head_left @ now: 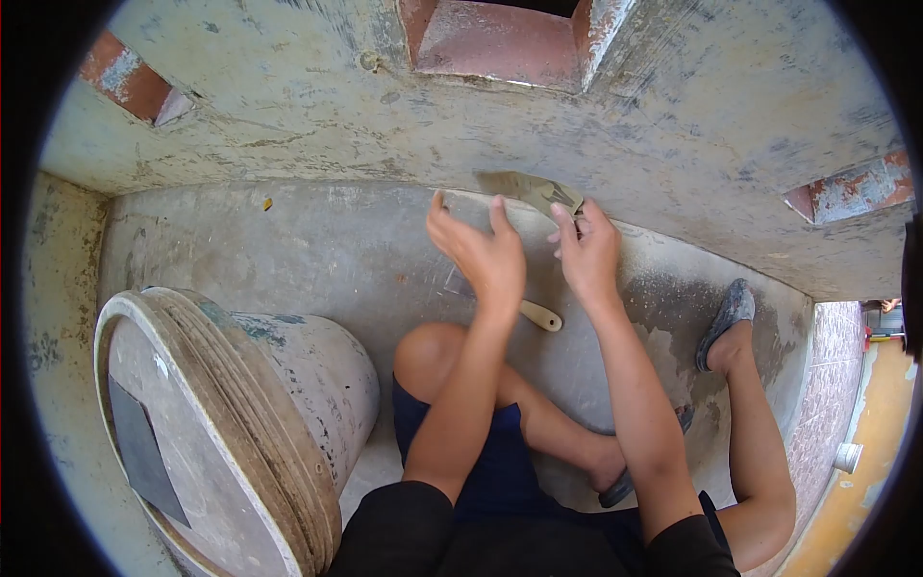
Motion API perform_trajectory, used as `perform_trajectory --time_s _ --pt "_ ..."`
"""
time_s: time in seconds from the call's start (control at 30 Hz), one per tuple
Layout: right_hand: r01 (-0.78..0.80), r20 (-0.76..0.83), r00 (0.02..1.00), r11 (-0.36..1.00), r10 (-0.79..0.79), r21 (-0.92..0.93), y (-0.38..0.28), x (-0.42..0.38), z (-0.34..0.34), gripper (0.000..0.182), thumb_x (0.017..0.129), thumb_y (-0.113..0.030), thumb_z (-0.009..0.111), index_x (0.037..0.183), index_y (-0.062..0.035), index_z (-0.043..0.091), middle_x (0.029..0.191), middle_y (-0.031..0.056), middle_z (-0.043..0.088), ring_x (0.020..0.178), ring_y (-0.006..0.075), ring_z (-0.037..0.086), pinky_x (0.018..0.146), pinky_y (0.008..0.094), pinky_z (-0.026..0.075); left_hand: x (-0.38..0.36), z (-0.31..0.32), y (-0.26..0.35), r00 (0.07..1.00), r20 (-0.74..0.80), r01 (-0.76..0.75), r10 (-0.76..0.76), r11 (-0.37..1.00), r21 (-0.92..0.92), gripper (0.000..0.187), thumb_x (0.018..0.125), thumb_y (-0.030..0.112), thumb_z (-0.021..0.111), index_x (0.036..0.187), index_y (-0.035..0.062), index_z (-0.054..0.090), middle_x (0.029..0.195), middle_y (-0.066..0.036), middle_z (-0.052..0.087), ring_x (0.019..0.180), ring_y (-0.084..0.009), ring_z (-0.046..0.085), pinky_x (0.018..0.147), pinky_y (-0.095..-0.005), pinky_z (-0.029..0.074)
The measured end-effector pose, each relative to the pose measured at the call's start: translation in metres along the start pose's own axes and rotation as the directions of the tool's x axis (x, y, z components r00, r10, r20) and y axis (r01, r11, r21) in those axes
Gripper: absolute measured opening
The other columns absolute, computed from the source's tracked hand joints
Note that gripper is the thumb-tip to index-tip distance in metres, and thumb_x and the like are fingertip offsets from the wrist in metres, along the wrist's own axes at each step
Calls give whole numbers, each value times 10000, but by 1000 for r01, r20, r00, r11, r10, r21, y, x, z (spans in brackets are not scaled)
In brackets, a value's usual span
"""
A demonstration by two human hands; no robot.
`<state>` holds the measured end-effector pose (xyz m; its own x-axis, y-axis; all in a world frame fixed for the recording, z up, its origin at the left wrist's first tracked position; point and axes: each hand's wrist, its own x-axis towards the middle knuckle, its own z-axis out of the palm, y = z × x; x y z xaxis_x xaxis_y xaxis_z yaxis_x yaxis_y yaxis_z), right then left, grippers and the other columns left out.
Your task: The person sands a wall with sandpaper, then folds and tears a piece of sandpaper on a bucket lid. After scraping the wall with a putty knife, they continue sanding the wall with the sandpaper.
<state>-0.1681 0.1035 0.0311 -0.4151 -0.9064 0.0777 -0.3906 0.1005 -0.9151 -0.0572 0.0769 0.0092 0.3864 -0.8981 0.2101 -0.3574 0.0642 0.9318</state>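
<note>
The person sits low at the foot of a stained wall (317, 106), both forearms stretched toward it. The right hand (585, 240) is closed on one end of a bent, olive-brown sheet (529, 187), thumb and fingers pinching it near some dark marks. That sheet is up in front of the base of the wall, reaching leftward from the grip; I can't tell from here whether it touches the wall. The left hand (478, 248) is empty, its fingers and thumb spread apart, just below the sheet's far end. Beneath the hands, a scraper (541, 315) with a pale handle lies on the grey floor (336, 250), partly hidden by the left forearm. Over on the person's left is a big, smeared bucket (332, 375), a dark flat piece (144, 447) lying on its round top. Pale dust speckles the floor on the right.
</note>
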Motion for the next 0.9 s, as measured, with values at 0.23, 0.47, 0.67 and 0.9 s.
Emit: perform_trajectory --time_s 0.23,0.47,0.67,0.9 --pt "345 2 931 874 -366 -341 28 22 -1 187 963 -174 649 989 7 685 843 183 693 772 250 720 674 383 526 -21 54 30 961 271 21 61 957 -290 814 1056 298 473 1543 -127 -21 1594 -408 -47 1509 -500 13 1227 -479 149" --pt "256 -28 965 959 -261 -125 39 31 -14 166 927 -128 641 995 1 721 867 169 700 813 226 691 679 352 508 -28 66 34 927 356 12 117 940 -340 771 1097 315 334 1522 -136 -125 1582 -389 -186 1509 -484 -106 1245 -464 30" --pt "409 -4 904 865 -428 -290 12 36 7 90 866 -65 653 863 25 663 774 150 647 685 228 635 605 343 473 -4 54 21 967 224 -46 126 943 -330 740 1105 339 279 1529 -136 -99 1604 -353 -177 1521 -451 -105 1248 -453 7" --pt "230 -79 960 918 -268 -323 55 14 -33 154 863 -53 670 747 15 597 707 127 606 644 191 586 578 344 447 -41 76 30 908 389 -9 158 933 -359 714 1106 356 200 1528 -144 -87 1603 -344 -194 1523 -431 -123 1251 -444 -13"
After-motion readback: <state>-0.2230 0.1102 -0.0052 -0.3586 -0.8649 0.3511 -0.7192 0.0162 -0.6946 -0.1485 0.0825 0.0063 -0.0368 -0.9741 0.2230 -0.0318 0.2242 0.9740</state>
